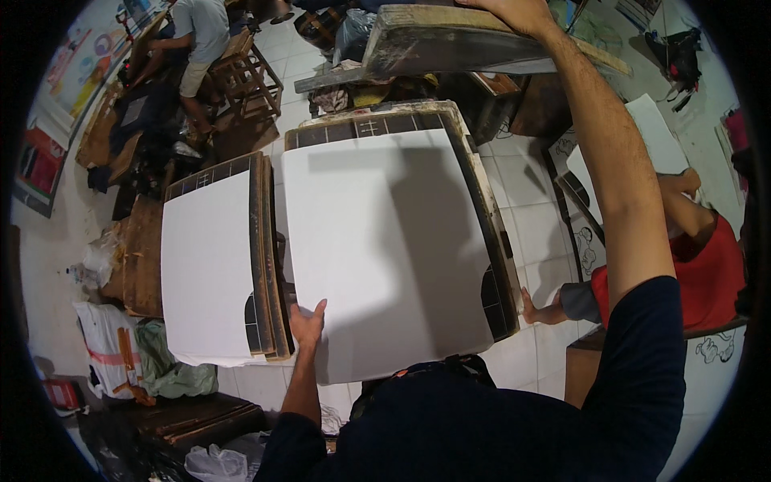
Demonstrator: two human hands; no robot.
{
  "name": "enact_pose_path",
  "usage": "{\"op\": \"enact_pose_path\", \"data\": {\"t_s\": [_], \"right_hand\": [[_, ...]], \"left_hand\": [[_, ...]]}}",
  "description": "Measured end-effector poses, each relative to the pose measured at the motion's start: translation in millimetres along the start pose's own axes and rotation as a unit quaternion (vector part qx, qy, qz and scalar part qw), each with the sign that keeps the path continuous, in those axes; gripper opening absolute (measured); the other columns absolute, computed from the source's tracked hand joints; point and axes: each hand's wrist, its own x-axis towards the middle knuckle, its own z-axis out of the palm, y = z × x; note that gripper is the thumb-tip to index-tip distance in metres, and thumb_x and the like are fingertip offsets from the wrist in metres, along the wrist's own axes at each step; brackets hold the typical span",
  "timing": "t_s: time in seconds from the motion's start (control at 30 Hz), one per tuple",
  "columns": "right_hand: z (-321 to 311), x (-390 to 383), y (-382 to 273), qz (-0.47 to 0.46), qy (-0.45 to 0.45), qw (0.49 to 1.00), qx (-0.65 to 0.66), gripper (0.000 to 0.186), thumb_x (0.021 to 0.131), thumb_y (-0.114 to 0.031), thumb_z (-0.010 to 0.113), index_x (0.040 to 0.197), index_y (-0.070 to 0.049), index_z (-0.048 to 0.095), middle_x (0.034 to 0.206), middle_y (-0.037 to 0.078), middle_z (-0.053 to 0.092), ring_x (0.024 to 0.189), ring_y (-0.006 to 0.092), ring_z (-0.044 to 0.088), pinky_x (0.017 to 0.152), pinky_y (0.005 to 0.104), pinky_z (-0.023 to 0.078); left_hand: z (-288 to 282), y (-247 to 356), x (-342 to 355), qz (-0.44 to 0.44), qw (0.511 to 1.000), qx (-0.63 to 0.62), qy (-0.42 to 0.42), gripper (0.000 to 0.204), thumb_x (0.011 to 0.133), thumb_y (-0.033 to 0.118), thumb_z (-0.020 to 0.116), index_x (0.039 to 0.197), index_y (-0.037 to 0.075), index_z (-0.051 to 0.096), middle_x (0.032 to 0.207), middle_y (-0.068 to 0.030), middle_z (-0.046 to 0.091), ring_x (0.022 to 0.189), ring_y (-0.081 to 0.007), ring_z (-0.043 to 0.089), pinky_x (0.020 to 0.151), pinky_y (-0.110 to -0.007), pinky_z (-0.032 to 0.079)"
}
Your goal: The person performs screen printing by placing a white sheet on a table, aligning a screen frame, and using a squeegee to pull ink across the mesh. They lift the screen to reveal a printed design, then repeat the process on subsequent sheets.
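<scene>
A large white sheet, seemingly cloth, lies flat on a dark board with pale grid lines, directly before me. At its lower left edge rests my left hand, thumb and fingers apart, holding nothing that I can see. My right arm reaches far forward, where my right hand grips the upper edge of a big tilted wooden-edged frame. This frame stands beyond the far end of the board; its top is cut off by the picture's edge. My shadow falls across the white sheet.
On the left, a second white sheet covers a stack of dark boards. A person in red works at the right; another sits on a wooden stool at the far left. Bags lie at the lower left.
</scene>
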Motion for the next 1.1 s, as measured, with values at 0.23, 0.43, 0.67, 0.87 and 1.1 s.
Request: {"op": "enact_pose_path", "data": {"t_s": [0.23,0.43,0.67,0.87,1.1], "right_hand": [[1.0,29.4,4.8,-0.016,0.001,1.0,-0.01,0.083,0.073,-0.081,0.073,0.106,-0.005,0.081,0.102,0.021,0.078,0.099,0.036,0.075,0.092,0.0433,0.056],[1.4,61.4,10.6,-0.079,0.015,0.996,0.037,0.081,0.075,-0.079,0.074,0.1,-0.002,0.082,0.098,0.021,0.078,0.096,0.0332,0.075,0.089,0.0427,0.056],[4.3,89.9,15.4,-0.085,0.028,0.996,0.029,0.077,0.074,-0.079,0.075,0.088,-0.004,0.082,0.091,0.017,0.078,0.086,0.0297,0.072,0.084,0.0407,0.054],[9.1,96.6,23.2,-0.079,0.032,0.996,0.027,0.078,0.072,-0.081,0.075,0.075,-0.004,0.078,0.077,0.013,0.074,0.075,0.0268,0.068,0.075,0.0413,0.052],[3.3,56.8,11.8,-0.074,0.017,0.997,0.015,0.076,0.075,-0.08,0.073,0.083,-0.004,0.081,0.086,0.015,0.077,0.083,0.0282,0.073,0.08,0.0412,0.055]], "left_hand": [[4.8,25.9,1.5,-0.051,0.995,0.078,-0.025,0.093,0.073,0.064,0.087,0.125,-0.009,0.059,0.11,-0.0319,0.072,0.106,-0.0463,0.07,0.093,-0.049,0.055],[-4.8,47.1,6.7,-0.092,0.986,0.132,-0.046,0.101,0.076,0.064,0.084,0.135,-0.013,0.056,0.122,-0.036,0.067,0.117,-0.0489,0.066,0.103,-0.051,0.051],[0.9,55.7,23.3,-0.066,0.986,0.153,-0.018,0.1,0.076,0.063,0.084,0.134,-0.012,0.055,0.12,-0.0353,0.068,0.114,-0.0487,0.067,0.101,-0.051,0.052],[3.6,50.9,27.4,-0.059,0.987,0.15,-0.014,0.102,0.074,0.065,0.085,0.135,-0.01,0.052,0.119,-0.0338,0.069,0.111,-0.0486,0.068,0.1,-0.05,0.053],[27.8,6.6,44.4,-0.057,0.988,0.141,-0.035,0.105,0.068,0.069,0.086,0.134,-0.006,0.055,0.131,-0.0297,0.061,0.122,-0.0445,0.061,0.1,-0.052,0.052]]}}
